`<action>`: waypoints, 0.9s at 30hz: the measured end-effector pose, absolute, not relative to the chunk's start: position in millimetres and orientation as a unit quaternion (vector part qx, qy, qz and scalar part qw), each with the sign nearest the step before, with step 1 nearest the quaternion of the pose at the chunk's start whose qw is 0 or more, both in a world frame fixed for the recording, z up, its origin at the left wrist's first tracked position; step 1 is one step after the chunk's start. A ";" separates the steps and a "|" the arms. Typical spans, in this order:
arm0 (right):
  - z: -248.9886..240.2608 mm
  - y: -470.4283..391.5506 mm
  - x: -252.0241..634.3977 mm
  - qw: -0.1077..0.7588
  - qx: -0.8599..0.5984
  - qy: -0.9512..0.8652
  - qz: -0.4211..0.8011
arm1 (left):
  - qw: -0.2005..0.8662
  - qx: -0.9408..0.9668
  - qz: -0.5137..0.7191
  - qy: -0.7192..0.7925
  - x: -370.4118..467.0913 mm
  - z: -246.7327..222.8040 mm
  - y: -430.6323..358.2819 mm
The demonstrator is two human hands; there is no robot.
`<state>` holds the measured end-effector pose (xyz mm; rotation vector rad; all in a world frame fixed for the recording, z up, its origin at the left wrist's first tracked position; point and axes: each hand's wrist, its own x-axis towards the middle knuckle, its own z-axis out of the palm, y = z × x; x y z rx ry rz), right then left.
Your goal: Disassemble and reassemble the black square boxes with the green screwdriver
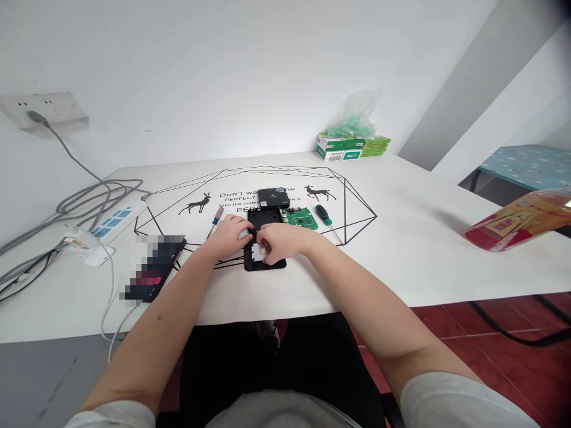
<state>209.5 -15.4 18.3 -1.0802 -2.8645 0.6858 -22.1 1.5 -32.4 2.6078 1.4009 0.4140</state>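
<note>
A black plastic case (264, 219) stands open on the white table, its lower part (267, 266) lying towards me. Inside that lower part is a white piece (256, 253) with a yellowish patch beside my fingertips. My left hand (230, 236) curls its fingers onto the left edge of the case, near the middle. Over the lower part, my right hand (282, 241) is closed in a pinch; its own fingers hide what is between them. A green circuit board (301, 219) lies just right of the case. Behind sits a flat black box-shaped device (273, 197).
A screwdriver with a green and black handle (322, 213) lies right of the board; another screwdriver (217, 215) is on the left. A phone (165, 267), power strip (113, 226) and cables (96, 199) occupy the left. Small boxes (341, 145) stand by the wall.
</note>
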 end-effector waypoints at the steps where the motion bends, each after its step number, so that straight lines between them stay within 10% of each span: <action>1: 19.8 -15.4 211.1 0.014 -0.347 -0.911 0.223 | 0.076 0.869 0.138 0.469 -22.3 -32.5 1.3; 6: 34.4 -11.3 238.1 0.080 -0.387 -0.885 0.247 | 0.076 0.867 0.133 0.474 -23.5 -34.4 2.0; 15: 24.3 9.5 266.0 -0.145 -0.527 -0.802 0.239 | 0.089 0.864 0.130 0.478 -22.5 -30.9 -0.7; 27: 29.0 8.7 262.3 -0.080 -0.492 -0.829 0.254 | 0.085 0.859 0.142 0.485 -25.5 -33.4 0.3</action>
